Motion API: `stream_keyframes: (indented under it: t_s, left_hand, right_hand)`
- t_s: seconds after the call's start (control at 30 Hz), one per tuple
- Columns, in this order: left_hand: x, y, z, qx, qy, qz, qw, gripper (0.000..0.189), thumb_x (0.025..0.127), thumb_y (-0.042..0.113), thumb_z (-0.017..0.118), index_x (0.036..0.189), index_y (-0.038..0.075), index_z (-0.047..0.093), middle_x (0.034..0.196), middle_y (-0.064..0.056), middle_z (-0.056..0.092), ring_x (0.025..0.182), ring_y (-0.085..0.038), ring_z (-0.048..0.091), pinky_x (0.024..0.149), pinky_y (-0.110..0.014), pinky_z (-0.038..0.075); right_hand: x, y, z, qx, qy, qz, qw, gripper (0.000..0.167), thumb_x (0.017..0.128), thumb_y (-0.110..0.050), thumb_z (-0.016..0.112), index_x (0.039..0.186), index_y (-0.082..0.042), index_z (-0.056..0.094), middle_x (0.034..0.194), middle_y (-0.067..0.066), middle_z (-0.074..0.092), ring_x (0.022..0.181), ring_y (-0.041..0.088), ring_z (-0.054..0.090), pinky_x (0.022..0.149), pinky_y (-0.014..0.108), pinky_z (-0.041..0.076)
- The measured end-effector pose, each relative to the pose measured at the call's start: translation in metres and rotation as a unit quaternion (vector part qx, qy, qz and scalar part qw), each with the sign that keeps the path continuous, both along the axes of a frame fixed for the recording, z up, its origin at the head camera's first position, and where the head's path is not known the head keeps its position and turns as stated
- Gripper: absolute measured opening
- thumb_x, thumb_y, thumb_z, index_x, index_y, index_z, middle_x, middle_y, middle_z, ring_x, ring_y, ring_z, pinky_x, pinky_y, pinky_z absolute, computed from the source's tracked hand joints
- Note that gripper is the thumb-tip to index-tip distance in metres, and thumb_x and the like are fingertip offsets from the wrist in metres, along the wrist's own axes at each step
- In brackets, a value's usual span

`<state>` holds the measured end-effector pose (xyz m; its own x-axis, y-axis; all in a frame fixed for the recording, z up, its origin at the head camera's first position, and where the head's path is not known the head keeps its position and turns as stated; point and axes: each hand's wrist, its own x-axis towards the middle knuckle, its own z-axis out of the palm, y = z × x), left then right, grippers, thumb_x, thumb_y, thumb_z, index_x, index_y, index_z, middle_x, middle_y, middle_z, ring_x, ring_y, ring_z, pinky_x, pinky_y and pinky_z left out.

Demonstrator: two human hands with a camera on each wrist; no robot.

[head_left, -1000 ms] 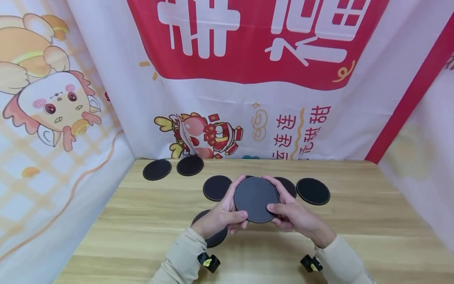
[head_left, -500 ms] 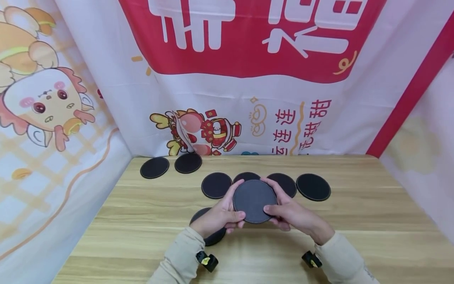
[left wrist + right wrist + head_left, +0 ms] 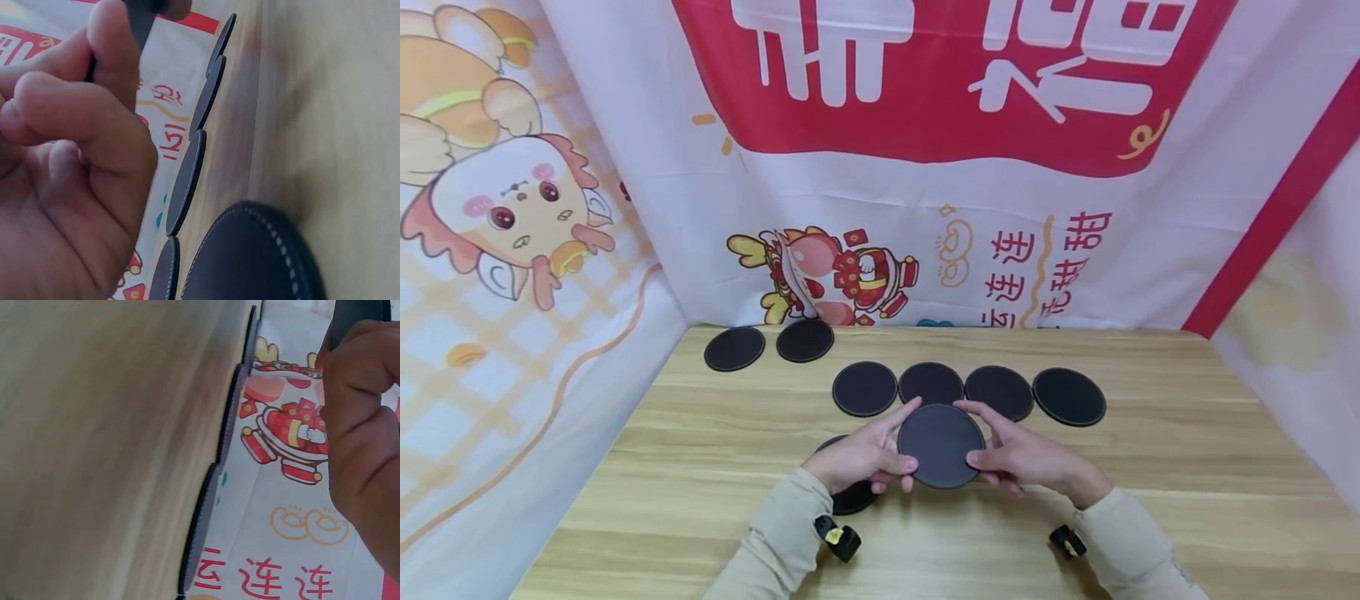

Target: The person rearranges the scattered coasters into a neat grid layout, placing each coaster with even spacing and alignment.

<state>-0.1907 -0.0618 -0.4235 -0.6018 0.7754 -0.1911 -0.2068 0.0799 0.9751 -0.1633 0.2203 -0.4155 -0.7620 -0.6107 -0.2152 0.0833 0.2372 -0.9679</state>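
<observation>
Both hands hold one round dark leather coaster (image 3: 942, 446) with a stitched rim, raised above the table in the head view. The left hand (image 3: 868, 454) grips its left edge, thumb on the top face and fingers behind. On the opposite edge the right hand (image 3: 1026, 454) pinches it the same way. Each wrist view catches a dark piece of the held coaster (image 3: 142, 22) at its upper edge. Below the left forearm lies another coaster (image 3: 853, 498), partly hidden by that hand; it looms large in the left wrist view.
Several coasters lie in a row behind the hands, from a left one (image 3: 865, 388) to a right one (image 3: 1070, 397). Two more coasters (image 3: 734, 348) sit at the table's back left. A printed cloth (image 3: 850, 183) hangs behind the wooden table (image 3: 1187, 467).
The hands have drawn the held coaster slightly down and toward the body, uncovering more of the row behind. The camera view has shifted a little. Both hands keep their grip.
</observation>
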Motion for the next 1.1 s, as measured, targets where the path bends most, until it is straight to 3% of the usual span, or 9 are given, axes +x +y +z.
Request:
stream_keyframes:
  t_s: [0.2, 0.5, 0.63, 0.8, 0.9, 1.1]
  left_hand:
    - [0.0, 0.001, 0.0, -0.065, 0.039, 0.021, 0.9969, 0.089, 0.095, 0.0, 0.066, 0.164, 0.017, 0.012, 0.068, -0.009, 0.069, 0.042, -0.009, 0.035, 0.045, -0.023, 0.042]
    - [0.009, 0.008, 0.0, -0.161, 0.083, 0.082, 0.9801, 0.081, 0.091, -0.004, 0.069, 0.16, 0.011, 0.03, 0.064, -0.011, 0.066, 0.039, -0.011, 0.038, 0.04, -0.024, 0.041]
    - [0.013, 0.012, 0.0, -0.201, 0.114, 0.082, 0.9694, 0.076, 0.09, -0.005, 0.07, 0.157, 0.008, 0.035, 0.061, -0.01, 0.06, 0.04, -0.013, 0.041, 0.039, -0.025, 0.041]
    - [0.017, 0.016, 0.001, -0.267, 0.161, 0.072, 0.9475, 0.069, 0.09, 0.001, 0.074, 0.152, 0.011, 0.045, 0.053, -0.004, 0.049, 0.038, -0.014, 0.041, 0.037, -0.026, 0.04]
    - [0.02, 0.017, 0.002, -0.297, 0.183, 0.067, 0.935, 0.065, 0.09, 0.008, 0.075, 0.15, 0.013, 0.048, 0.058, -0.003, 0.053, 0.038, -0.014, 0.043, 0.037, -0.027, 0.04]
    - [0.022, 0.018, 0.003, -0.324, 0.198, 0.068, 0.9224, 0.058, 0.093, 0.018, 0.073, 0.146, 0.008, 0.051, 0.074, -0.007, 0.063, 0.044, -0.017, 0.05, 0.039, -0.03, 0.043]
  right_hand:
    - [0.0, -0.002, -0.005, 0.011, -0.007, 0.007, 0.9999, 0.074, 0.101, -0.011, 0.061, 0.158, -0.016, 0.014, 0.063, 0.004, 0.055, 0.043, 0.012, 0.044, 0.04, 0.025, 0.04]
    - [0.006, -0.01, -0.008, 0.055, -0.009, -0.013, 0.9984, 0.066, 0.099, -0.005, 0.06, 0.153, -0.019, 0.024, 0.06, 0.007, 0.054, 0.039, 0.014, 0.045, 0.038, 0.026, 0.042]
    - [0.008, -0.013, -0.009, 0.082, -0.016, -0.012, 0.9964, 0.068, 0.099, -0.006, 0.06, 0.154, -0.016, 0.022, 0.061, 0.008, 0.056, 0.039, 0.014, 0.047, 0.038, 0.026, 0.043]
    - [0.01, -0.015, -0.01, 0.111, -0.021, -0.009, 0.9936, 0.069, 0.098, -0.007, 0.061, 0.154, -0.014, 0.021, 0.061, 0.009, 0.056, 0.04, 0.015, 0.049, 0.038, 0.026, 0.044]
    - [0.012, -0.016, -0.011, 0.118, -0.023, -0.01, 0.9927, 0.069, 0.098, -0.007, 0.061, 0.154, -0.015, 0.022, 0.061, 0.009, 0.056, 0.04, 0.015, 0.049, 0.038, 0.026, 0.044]
    - [0.013, -0.017, -0.013, 0.138, -0.01, -0.02, 0.9902, 0.066, 0.098, -0.005, 0.06, 0.153, -0.013, 0.024, 0.061, 0.01, 0.056, 0.04, 0.016, 0.049, 0.038, 0.026, 0.044]
